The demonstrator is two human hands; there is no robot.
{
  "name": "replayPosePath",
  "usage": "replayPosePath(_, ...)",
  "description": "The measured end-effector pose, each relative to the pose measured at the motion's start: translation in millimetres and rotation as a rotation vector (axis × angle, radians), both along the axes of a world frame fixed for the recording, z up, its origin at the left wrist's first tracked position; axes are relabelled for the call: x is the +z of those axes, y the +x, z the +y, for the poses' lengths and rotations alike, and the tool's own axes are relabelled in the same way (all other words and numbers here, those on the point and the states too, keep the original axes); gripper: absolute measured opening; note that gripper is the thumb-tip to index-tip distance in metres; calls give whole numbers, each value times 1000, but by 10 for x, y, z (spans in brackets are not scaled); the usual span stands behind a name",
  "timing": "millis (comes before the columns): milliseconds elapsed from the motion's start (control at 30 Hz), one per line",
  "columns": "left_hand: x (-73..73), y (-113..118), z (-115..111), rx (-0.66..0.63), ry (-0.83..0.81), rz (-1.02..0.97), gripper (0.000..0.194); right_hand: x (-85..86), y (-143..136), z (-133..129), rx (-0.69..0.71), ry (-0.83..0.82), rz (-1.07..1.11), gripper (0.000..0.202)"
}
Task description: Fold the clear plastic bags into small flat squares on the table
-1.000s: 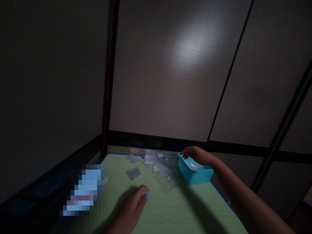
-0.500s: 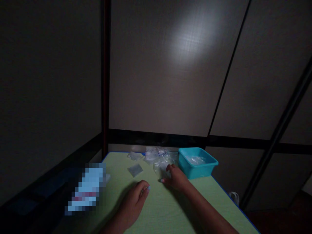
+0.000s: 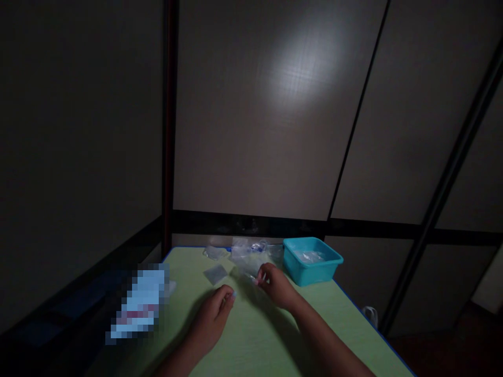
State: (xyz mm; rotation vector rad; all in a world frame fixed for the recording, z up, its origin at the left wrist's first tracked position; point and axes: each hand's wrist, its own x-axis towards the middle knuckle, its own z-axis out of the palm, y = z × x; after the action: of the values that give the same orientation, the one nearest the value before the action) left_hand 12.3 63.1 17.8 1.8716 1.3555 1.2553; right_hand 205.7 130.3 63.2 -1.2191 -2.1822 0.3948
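Note:
My right hand (image 3: 277, 285) is closed in a pinch on the near edge of a clear plastic bag (image 3: 248, 266), which stretches away from the fingertips over the green table (image 3: 251, 335). To its left, my left hand (image 3: 216, 309) is held low with thumb and fingers pressed together; whatever they hold, if anything, is hidden. Just beyond that hand lies a small flat grey square packet (image 3: 216, 274). Behind the packet rests a crumpled clear plastic piece (image 3: 215, 253).
A turquoise plastic basin (image 3: 314, 269) with clear plastic inside stands at the table's right edge. More clear plastic (image 3: 240, 246) lies along the back, against the panelled wall (image 3: 251, 131). A pixelated light-blue item (image 3: 139, 303) is at the left edge. A white bag handle (image 3: 370, 314) shows beyond the right edge.
My right hand has closed its fingers on the clear bag and raised its near edge; before, thumb and forefinger were apart over it. My left hand stays closed. The view has shifted slightly.

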Motion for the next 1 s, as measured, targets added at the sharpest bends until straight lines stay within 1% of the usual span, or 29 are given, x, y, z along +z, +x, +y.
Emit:
replayPosePath(67,-4,-12,16,9,-5,-35,29,260,27,-122,171,-88,301,13)
replayPosePath(100,-7,-19,26,11,-9,-57,30,378,61,-171,262,-158,459,16)
replayPosePath(133,-12,-26,37,11,-15,-80,31,475,106,-207,326,-222,614,20)
replayPosePath(167,-18,-33,51,10,-27,-106,32,543,159,-228,353,-273,748,23)
replayPosePath(200,-26,-41,67,7,-43,-136,34,577,215,-233,342,-303,858,26)
replayPosePath(233,-35,-48,85,5,-63,-173,37,575,268,-221,308,-322,942,29)
replayPosePath(300,-53,-59,120,-3,-109,-267,43,467,350,-158,245,-375,1026,31)
replayPosePath(333,-60,-62,134,-13,-134,-322,47,373,375,-114,237,-425,1025,31)
replayPosePath(400,-61,-64,143,-40,-171,-442,55,150,391,-23,242,-567,953,31)
replayPosePath(467,-37,-62,128,-71,-222,-576,63,-56,380,51,182,-683,820,29)
replayPosePath(533,9,-63,102,-89,-268,-703,71,-192,360,95,150,-765,719,28)
replayPosePath(600,54,-78,86,-79,-293,-771,75,-248,345,112,146,-820,672,27)
replayPosePath(633,67,-91,86,-68,-289,-775,72,-255,339,113,143,-835,668,27)
replayPosePath(700,63,-127,104,-41,-285,-739,60,-246,326,101,117,-849,685,27)
replayPosePath(767,24,-162,136,-22,-289,-684,49,-236,298,75,101,-854,718,28)
replayPosePath(833,-19,-185,166,-4,-302,-638,44,-244,251,42,115,-862,695,33)
replayPosePath(900,-30,-196,179,28,-295,-589,44,-275,188,10,136,-833,610,35)
replayPosePath(1000,42,-208,146,120,-189,-472,42,-331,95,-22,155,-715,430,29)
